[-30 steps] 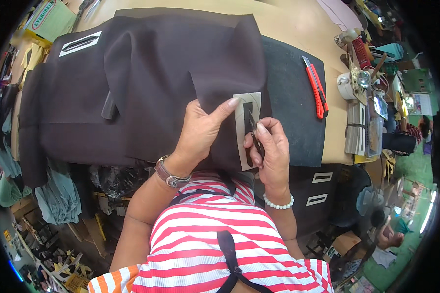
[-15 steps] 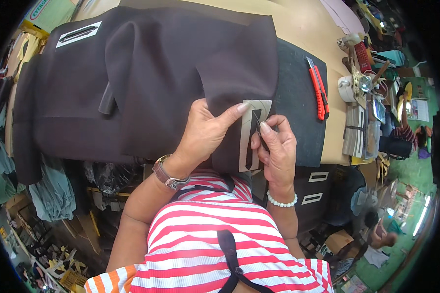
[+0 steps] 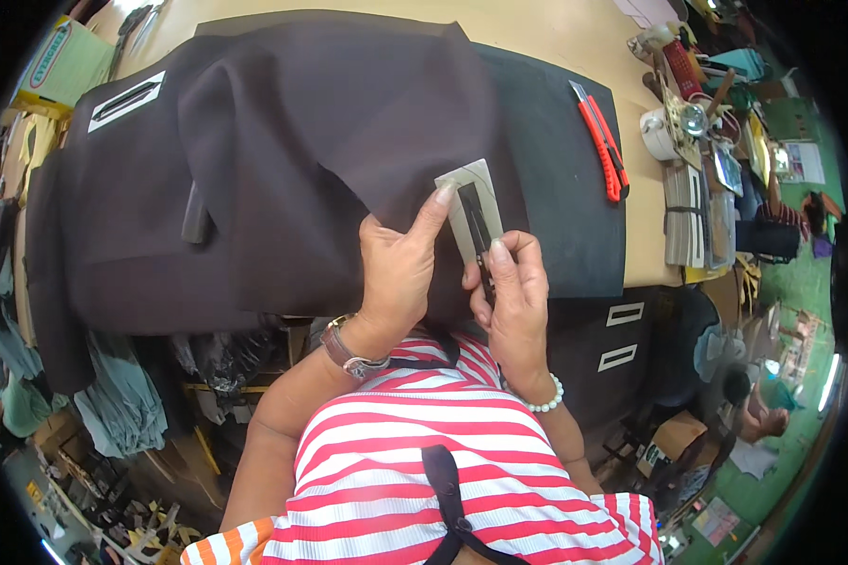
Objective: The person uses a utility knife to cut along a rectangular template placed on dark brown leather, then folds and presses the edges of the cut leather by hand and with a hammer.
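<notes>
On the near right part of the dark fabric lies the pale frame, tilted a bit, long dark slot down its middle; all places go by it. Left hand at its far left corner: thumb tip down on it, other fingers mostly hidden, so cannot tell if they pinch from below. Right hand at its near end, thumb and fingertips pinching a slim dark tool, pointed end over the slot. Tool type unclear, maybe small snips; cannot tell if the point goes in.

Handling, as judged: press the frame flat, close to the slot, so the cloth won't creep. Line the tool up with the slot's length, small moves, tip clear of the left thumb. Slot ends probably need most care, since overshoot could nick the pale border. Fabric looks soft and rumpled; slack left of the frame may drag, so ease it first.

Around the frame: red cutter right and a bit beyond, blade out, on a dark mat; white frame well left and beyond; dark bar left, on the fabric; strapped bundle well right.
</notes>
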Action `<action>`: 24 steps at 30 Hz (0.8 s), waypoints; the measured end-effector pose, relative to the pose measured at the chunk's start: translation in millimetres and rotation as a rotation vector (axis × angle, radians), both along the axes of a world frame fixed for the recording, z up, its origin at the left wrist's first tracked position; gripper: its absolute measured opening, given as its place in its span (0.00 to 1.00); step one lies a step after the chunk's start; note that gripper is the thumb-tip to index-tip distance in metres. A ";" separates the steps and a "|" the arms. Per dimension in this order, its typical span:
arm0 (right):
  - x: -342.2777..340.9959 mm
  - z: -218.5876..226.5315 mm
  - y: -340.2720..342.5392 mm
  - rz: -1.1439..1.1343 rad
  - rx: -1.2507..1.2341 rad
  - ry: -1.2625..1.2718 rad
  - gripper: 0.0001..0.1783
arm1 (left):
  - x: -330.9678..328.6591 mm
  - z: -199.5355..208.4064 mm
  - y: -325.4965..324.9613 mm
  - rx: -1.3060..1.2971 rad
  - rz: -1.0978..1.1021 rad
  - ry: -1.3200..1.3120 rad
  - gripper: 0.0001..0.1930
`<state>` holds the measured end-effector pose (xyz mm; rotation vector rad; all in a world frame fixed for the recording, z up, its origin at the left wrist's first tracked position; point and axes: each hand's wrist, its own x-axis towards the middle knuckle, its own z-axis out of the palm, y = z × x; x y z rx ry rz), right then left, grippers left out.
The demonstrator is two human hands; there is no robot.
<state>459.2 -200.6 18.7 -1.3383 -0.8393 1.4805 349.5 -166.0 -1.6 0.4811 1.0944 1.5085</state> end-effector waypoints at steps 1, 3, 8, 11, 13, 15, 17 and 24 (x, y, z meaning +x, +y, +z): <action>-0.8 -0.9 -0.4 -0.010 0.000 0.001 0.09 | 0.9 -0.9 -1.7 0.014 -0.003 -0.010 0.10; -3.2 -2.3 -0.9 -0.041 0.036 0.016 0.10 | 2.8 -1.6 -5.2 0.027 -0.012 -0.019 0.10; -8.8 -6.3 1.1 -0.133 0.113 0.108 0.10 | 6.5 1.4 -10.9 0.055 -0.049 -0.108 0.08; -9.1 -5.8 0.9 -0.155 0.122 0.142 0.10 | 6.9 0.2 -11.2 0.069 -0.052 -0.079 0.07; -8.6 -5.4 0.6 -0.168 0.113 0.152 0.10 | 7.0 1.1 -12.0 0.074 -0.060 -0.079 0.07; -7.7 -5.5 0.0 -0.163 0.122 0.188 0.10 | 6.9 2.7 -12.4 0.079 -0.070 -0.080 0.07; -7.0 -7.0 -0.2 -0.168 0.117 0.204 0.11 | 5.7 4.1 -12.8 0.082 -0.109 -0.101 0.06; -3.0 -15.1 0.6 -0.175 0.133 0.214 0.10 | 9.4 5.2 -11.8 0.090 -0.082 -0.046 0.06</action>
